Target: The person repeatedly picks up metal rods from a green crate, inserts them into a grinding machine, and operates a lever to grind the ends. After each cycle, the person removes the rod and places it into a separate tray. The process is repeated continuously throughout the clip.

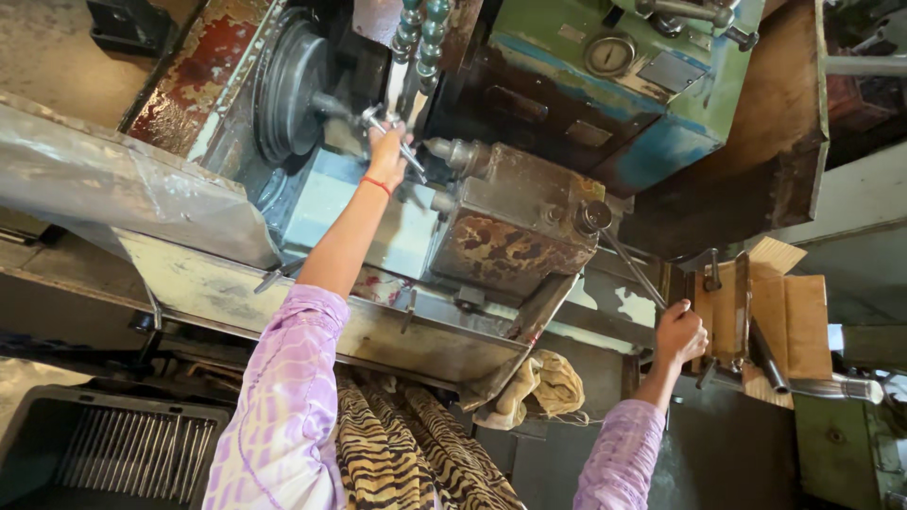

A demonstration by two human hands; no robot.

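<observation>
Rod stock (389, 127) is what we are working on — a thin bright metal piece held at the mouth of the dark round chuck (295, 90) on an old, rust-blotched lathe (515, 222). Our left hand (385, 151) is stretched far forward, fingers curled and pinched around the rod just beside the chuck's nose, with the wrist marked by a thin red thread. Our right hand (680, 332) is closed in a fist on the end of a long slim lever (631, 269), which rises up and to the left to a round knob on the machine's blotched block. As we see it, the rod's long axis runs diagonally, from the upper left near the chuck down toward the lower right, with its inner end pointing at the chuck's centre; how deep it sits we cannot tell, since the fingers cover it. To do this step well, we judge that the rod should be kept in line with the chuck's axis, fingers clear of the rim, and the lever moved steadily rather than jerked. Below, a black crate of finished rods (123, 453) stands at the lower left, and a crumpled cloth (543, 382) hangs under the tray edge.
</observation>
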